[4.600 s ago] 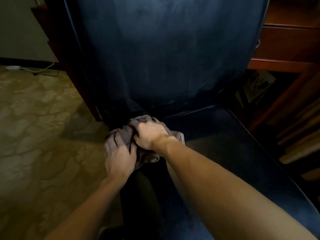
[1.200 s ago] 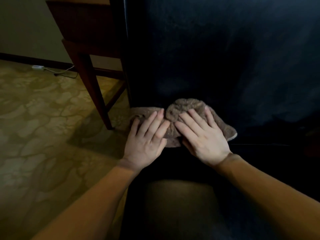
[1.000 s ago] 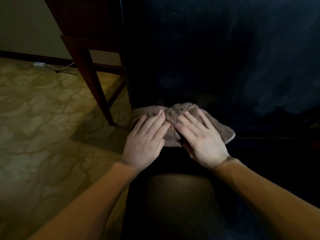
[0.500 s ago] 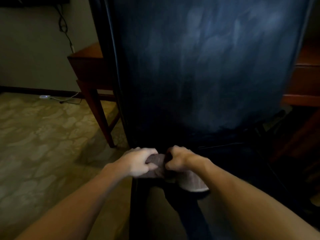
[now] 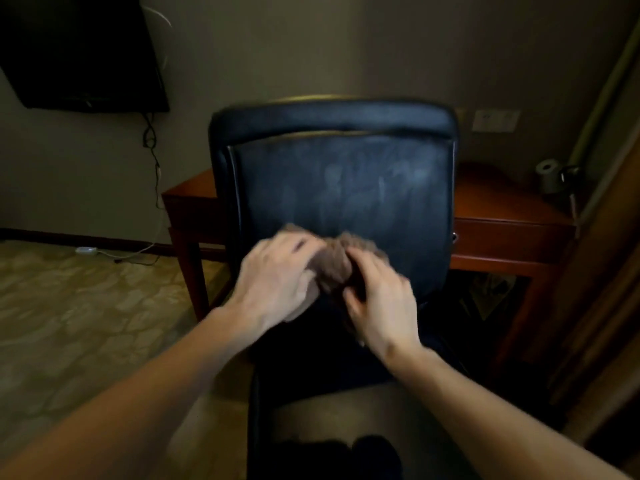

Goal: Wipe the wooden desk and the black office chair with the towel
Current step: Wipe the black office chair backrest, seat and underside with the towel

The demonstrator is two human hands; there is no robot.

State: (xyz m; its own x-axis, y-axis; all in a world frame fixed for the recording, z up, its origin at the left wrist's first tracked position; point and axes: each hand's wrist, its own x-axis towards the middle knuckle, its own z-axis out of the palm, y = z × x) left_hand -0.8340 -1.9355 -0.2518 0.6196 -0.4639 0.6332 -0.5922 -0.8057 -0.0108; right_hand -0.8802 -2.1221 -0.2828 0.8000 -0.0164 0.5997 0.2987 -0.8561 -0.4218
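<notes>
I hold the brown towel (image 5: 332, 268) bunched low in front of the black office chair (image 5: 343, 181), at its backrest; through the blur I cannot tell whether cloth touches leather. My left hand (image 5: 280, 275) curls over the towel's left side and my right hand (image 5: 381, 306) grips its right. The wooden desk (image 5: 502, 209) stands just behind the chair, with a paper roll (image 5: 549, 169) at its far right. A dark screen (image 5: 79, 50) hangs far left.

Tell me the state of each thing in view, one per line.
towel, bunched, gripped by both hands at the lower backrest.
left hand, grips the towel.
right hand, grips the towel.
black office chair, upright, backrest streaked.
wooden desk, standing behind the chair.
television, screen dark.
</notes>
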